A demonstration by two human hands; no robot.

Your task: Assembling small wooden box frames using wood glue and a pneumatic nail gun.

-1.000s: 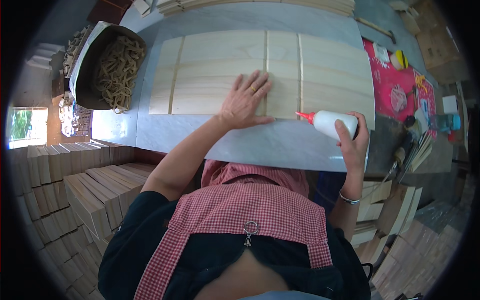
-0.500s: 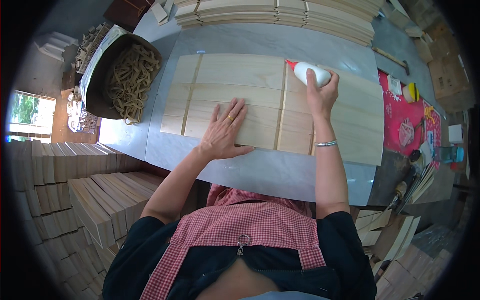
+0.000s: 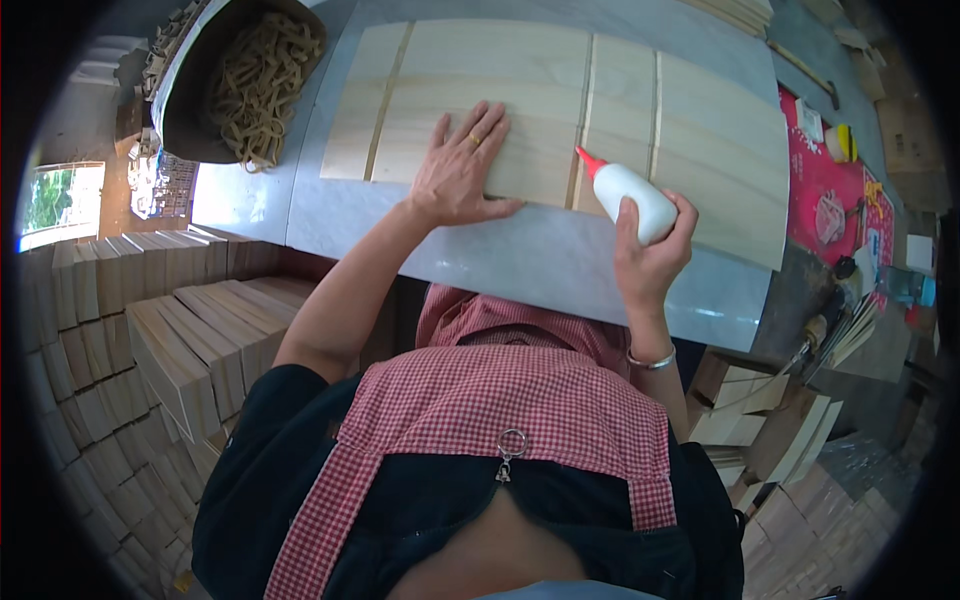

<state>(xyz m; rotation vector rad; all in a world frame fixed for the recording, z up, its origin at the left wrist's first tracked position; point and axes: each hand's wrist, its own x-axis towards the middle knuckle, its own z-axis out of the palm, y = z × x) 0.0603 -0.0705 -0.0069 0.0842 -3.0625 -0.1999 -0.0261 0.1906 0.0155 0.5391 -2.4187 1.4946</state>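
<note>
A wide pale wooden board (image 3: 490,70) lies on the grey table, crossed by three narrow grooves. My left hand (image 3: 465,165) rests flat on its near part, fingers spread, with a gold ring on one finger. In my right hand (image 3: 655,250) is a white squeeze bottle (image 3: 640,205) with a red pointed nozzle. The bottle is tilted, its tip just over or touching the middle groove (image 3: 583,120); which of these, I cannot tell. A pale line shows along part of that groove.
A box (image 3: 185,120) of tan bands stands at the left. Stacked wooden pieces (image 3: 200,320) fill the lower left. On the right are a red mat (image 3: 810,190), a yellow roll (image 3: 842,143) and a hammer (image 3: 810,75). More boards (image 3: 730,12) lie at the back.
My right hand has drawn the bottle nearer to me along the middle groove. My left hand stays flat on the board. The whole view has shifted, so the table sits higher in it.
</note>
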